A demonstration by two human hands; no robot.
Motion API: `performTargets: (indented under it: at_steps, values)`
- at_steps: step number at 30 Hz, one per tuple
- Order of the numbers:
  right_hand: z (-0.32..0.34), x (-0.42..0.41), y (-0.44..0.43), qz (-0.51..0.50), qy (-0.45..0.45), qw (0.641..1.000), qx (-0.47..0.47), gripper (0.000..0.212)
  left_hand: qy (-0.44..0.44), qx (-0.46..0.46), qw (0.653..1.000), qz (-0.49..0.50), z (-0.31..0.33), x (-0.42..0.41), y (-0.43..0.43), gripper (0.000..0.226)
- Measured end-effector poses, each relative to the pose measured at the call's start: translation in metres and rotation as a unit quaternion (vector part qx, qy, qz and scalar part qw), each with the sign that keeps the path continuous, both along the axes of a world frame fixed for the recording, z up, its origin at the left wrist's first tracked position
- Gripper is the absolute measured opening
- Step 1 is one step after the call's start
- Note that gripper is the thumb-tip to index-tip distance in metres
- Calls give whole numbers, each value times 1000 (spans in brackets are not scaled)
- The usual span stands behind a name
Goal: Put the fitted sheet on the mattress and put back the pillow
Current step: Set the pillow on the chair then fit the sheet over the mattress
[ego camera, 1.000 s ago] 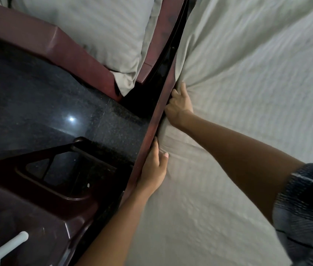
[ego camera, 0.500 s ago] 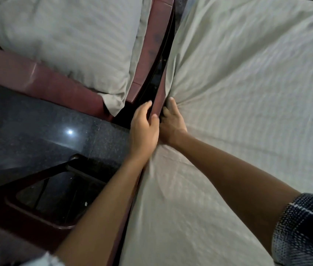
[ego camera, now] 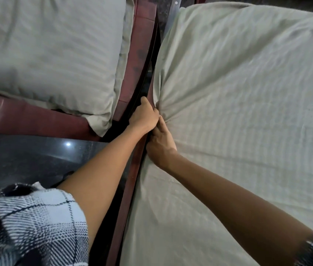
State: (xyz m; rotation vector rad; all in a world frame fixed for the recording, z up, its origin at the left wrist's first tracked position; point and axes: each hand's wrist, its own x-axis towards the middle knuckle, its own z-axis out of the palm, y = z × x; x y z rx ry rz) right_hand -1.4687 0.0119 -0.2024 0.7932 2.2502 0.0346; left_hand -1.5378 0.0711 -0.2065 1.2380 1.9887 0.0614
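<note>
Beside one pillow (ego camera: 52, 54): left hand (ego camera: 144, 118), right hand (ego camera: 160, 147) grips pinch one fitted sheet (ego camera: 238, 112).

Single head-worn wide-angle view, looking steeply down along the bed's side edge.

The camera sits above the person's forearms, close to the work. Both arms enter from the bottom of the frame, and the left hand (ego camera: 145, 118) and right hand (ego camera: 160, 146) meet near its middle at the wooden side rail (ego camera: 130, 189). The rail runs up from bottom centre and splits the view. The fitted sheet (ego camera: 238, 112) on the mattress fills the right half, out to the bed's far corner. The dark floor (ego camera: 27, 156) and a pillow (ego camera: 52, 50) on a maroon chair (ego camera: 27, 116) fill the left. Lens curvature bends the frame's outer parts.
</note>
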Motion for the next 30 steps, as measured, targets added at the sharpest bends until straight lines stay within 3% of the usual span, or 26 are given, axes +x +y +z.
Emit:
performTargets:
  at_steps: [5,8,10,12,14,19,24,30]
  values:
    - [23,17,7,-45,122,990,-56,43,92,83,991,-55,-5,11,30,91]
    - [42,41,18,-81,270,956,-76,40,98,94,990,-43,-9,13,35,91]
    - [50,56,33,-159,390,907,-20,46,102,113,988,13,-12,15,28,80]
    - [46,65,54,-202,446,871,37,50,109,128,985,42,-15,17,21,68]
    - [39,68,82,-168,429,885,74,49,117,149,981,37,-16,19,19,65]
    - [23,54,132,-98,277,954,65,37,98,147,984,40,-18,16,21,63]
    - [14,49,139,-92,166,972,138,42,52,136,988,58,-19,11,23,71]
    - [12,46,153,-113,87,983,115,42,-68,160,976,133,-16,6,23,64]
